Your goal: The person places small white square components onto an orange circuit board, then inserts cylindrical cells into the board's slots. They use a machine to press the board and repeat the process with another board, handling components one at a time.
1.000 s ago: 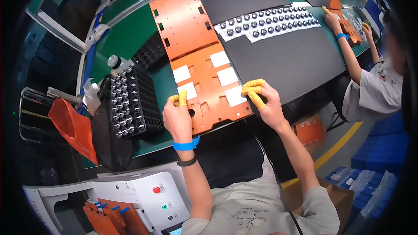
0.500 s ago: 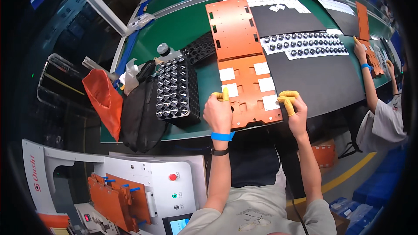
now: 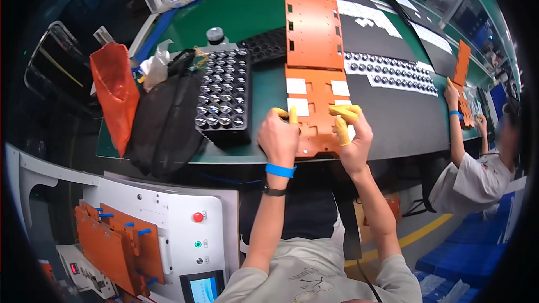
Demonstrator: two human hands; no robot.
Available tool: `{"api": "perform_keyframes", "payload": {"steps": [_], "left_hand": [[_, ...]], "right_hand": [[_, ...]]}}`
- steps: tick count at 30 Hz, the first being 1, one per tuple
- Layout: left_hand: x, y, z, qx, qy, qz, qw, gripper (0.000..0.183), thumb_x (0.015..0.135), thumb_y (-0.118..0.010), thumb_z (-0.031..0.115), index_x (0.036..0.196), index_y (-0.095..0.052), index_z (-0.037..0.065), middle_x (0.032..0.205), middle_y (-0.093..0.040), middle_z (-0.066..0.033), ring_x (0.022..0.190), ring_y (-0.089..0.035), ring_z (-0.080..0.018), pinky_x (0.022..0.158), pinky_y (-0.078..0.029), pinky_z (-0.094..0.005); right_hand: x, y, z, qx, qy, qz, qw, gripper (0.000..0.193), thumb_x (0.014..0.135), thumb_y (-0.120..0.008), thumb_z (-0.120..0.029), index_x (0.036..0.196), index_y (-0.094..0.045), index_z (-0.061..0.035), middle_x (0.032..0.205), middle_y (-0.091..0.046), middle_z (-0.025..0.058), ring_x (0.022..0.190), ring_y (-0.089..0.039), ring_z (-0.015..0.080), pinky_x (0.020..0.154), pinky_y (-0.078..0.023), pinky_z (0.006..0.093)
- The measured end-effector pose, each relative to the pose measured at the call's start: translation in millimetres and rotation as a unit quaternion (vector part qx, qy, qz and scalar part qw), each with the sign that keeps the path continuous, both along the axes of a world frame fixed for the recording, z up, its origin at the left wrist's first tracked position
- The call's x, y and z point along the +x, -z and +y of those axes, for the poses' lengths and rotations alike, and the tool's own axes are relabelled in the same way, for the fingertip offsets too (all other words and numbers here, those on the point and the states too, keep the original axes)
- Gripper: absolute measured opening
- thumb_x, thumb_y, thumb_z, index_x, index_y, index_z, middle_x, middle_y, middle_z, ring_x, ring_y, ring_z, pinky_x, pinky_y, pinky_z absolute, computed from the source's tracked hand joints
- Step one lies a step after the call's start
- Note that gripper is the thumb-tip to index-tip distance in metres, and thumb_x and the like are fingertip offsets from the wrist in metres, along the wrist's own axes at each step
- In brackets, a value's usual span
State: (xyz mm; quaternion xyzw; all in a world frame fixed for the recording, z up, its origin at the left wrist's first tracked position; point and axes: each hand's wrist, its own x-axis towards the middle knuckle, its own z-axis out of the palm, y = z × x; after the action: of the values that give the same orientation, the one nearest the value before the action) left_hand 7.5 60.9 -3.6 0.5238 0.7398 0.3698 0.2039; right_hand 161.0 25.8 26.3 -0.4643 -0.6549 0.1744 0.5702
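An orange hinged fixture (image 3: pixel 313 136) lies opened out in front of me, its slotted lid (image 3: pixel 314 33) folded away to the far side. White square pieces sit in its recesses, among them a left one (image 3: pixel 298 107) and a far right one (image 3: pixel 339 88). My left hand (image 3: pixel 279 141), with yellow finger cots, is closed at the fixture's left edge beside that left square; what its fingers hold is hidden. Over the right column, my right hand (image 3: pixel 355 137) has its yellow-covered thumb and forefinger brought together above a partly covered white square. Anything between them is too small to make out.
Left of the fixture stands a black rack (image 3: pixel 224 92) of round, clear-topped parts. White strips with rows of black round parts (image 3: pixel 387 71) lie on a black mat (image 3: pixel 393 112) to the right. A co-worker (image 3: pixel 469 174) works at the far right. A white machine (image 3: pixel 168 230) stands lower left.
My right hand has moved left and inward, from the fixture's right edge to over its right column. My left hand stays near the left squares. The whole view has shifted slightly.
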Motion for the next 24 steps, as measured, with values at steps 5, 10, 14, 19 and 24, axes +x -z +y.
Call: {"api": "perform_keyframes", "payload": {"steps": [5, 10, 14, 19, 24], "left_hand": [[-6, 2, 2, 0.029, 0.020, 0.014, 0.999, 0.026, 0.085, -0.068, 0.028, 0.095, -0.068, 0.004, 0.086, -0.071, -0.0230, 0.085, -0.067, -0.0444, 0.074, -0.053, -0.0525], [-5, 11, 1, 0.030, 0.061, 0.012, 0.998, 0.026, 0.085, -0.066, 0.028, 0.094, -0.066, 0.004, 0.082, -0.069, -0.0252, 0.084, -0.066, -0.0467, 0.074, -0.052, -0.0555], [3, 1, -5, -0.008, 0.017, -0.041, 0.999, 0.025, 0.085, -0.065, 0.026, 0.097, -0.067, 0.004, 0.084, -0.069, -0.0250, 0.084, -0.066, -0.0466, 0.073, -0.051, -0.0545], [5, 0, -7, -0.007, 0.034, -0.008, 0.999, 0.022, 0.084, -0.065, 0.020, 0.099, -0.066, 0.003, 0.088, -0.070, -0.0238, 0.086, -0.066, -0.0465, 0.074, -0.050, -0.0543], [3, -6, -9, -0.020, 0.019, 0.002, 1.000, 0.022, 0.082, -0.064, 0.017, 0.100, -0.068, 0.005, 0.088, -0.070, -0.0239, 0.087, -0.066, -0.0457, 0.075, -0.050, -0.0534]], "right_hand": [[-57, -24, 50, -0.078, -0.078, -0.044, 0.993, 0.032, 0.086, -0.072, -0.011, 0.116, -0.065, -0.0005, 0.101, -0.064, 0.0124, 0.079, -0.061, 0.0202, 0.072, -0.050, 0.0327], [-112, -21, 104, -0.105, -0.041, -0.087, 0.990, 0.041, 0.089, -0.073, -0.017, 0.123, -0.059, 0.0003, 0.100, -0.061, 0.0120, 0.080, -0.061, 0.0178, 0.073, -0.052, 0.0333], [-139, -12, 148, -0.049, -0.021, -0.065, 0.996, 0.046, 0.088, -0.074, -0.017, 0.125, -0.057, 0.0028, 0.096, -0.058, 0.0116, 0.076, -0.058, 0.0191, 0.071, -0.051, 0.0335], [-138, -17, 176, -0.106, -0.080, -0.070, 0.989, 0.045, 0.083, -0.078, -0.022, 0.119, -0.065, 0.0023, 0.089, -0.060, 0.0115, 0.074, -0.058, 0.0177, 0.069, -0.050, 0.0323], [-136, -30, 188, -0.141, -0.085, -0.147, 0.975, 0.035, 0.079, -0.077, -0.026, 0.103, -0.071, -0.0017, 0.093, -0.070, 0.0198, 0.091, -0.069, 0.0346, 0.081, -0.054, 0.0439]]}}
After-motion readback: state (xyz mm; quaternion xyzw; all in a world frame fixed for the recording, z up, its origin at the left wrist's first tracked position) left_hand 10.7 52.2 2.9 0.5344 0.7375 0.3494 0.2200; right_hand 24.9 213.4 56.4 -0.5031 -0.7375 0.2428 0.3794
